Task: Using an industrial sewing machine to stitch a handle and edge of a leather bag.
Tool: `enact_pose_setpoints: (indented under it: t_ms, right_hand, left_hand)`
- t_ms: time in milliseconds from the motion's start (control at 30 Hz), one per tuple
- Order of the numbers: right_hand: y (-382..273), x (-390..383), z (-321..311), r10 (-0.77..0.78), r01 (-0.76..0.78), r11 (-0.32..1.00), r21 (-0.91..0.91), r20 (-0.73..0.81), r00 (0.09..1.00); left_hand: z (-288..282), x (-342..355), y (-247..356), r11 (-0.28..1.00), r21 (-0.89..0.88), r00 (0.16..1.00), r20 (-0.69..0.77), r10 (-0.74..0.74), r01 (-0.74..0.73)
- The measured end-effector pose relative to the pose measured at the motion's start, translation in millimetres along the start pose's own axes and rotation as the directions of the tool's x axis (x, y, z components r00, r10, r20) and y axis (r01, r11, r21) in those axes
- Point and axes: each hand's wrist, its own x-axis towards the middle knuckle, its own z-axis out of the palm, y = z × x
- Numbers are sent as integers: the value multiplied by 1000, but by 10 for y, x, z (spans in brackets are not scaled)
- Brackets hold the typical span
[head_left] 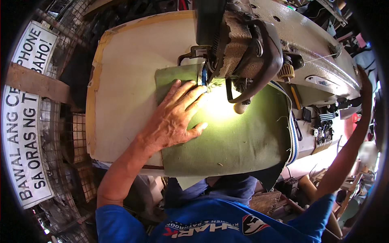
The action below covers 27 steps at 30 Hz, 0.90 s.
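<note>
My left hand [173, 115] lies flat on a piece of green fabric [243, 141], its fingers stretched toward the needle area of a sewing machine [243, 44]. Just beyond the fingertips, a striped blue and white strip [204, 76] runs along the fabric under the presser area. A lamp [241, 107] on the machine head throws bright light on the cloth beside my hand. Far to the right, my right hand [364, 79] reaches the end of the machine, by its wheel side; its fingers are dark and mostly hidden. More striped edging [293, 133] follows the fabric's right border.
A pale work board [133, 73] with a taped, worn edge surrounds the machine at left. Wire mesh with a white sign [24, 141] stands left of it. Right of the fabric lie a yellow-handled tool [296, 97] and several bobbin-like metal parts [323, 131]. Clutter fills the lower right.
</note>
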Motion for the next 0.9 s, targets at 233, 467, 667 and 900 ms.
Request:
enact_pose_setpoints:
  t_ms: [233, 467, 667, 900]
  right_hand:
    - [-611, -489, 949, 167, -352, 936, -3, -876, 453]
    - [-2530, -813, 695, 285, -302, 944, 137, -800, 528]
    - [-4057, -502, 1450, -589, 610, 706, 360, -182, 788]
    - [-4231, -213, 1675, -635, 623, 723, 300, -68, 769]
  left_hand:
    - [40, -46, -49, 1000, 12, 999, 45, -14, 13]
    - [46, -90, -80, 999, 28, 1000, 22, 22, -23]
    - [52, -79, -86, 998, 32, 999, 10, 52, -52]
    - [63, -63, -129, 997, 63, 998, 44, 43, -46]
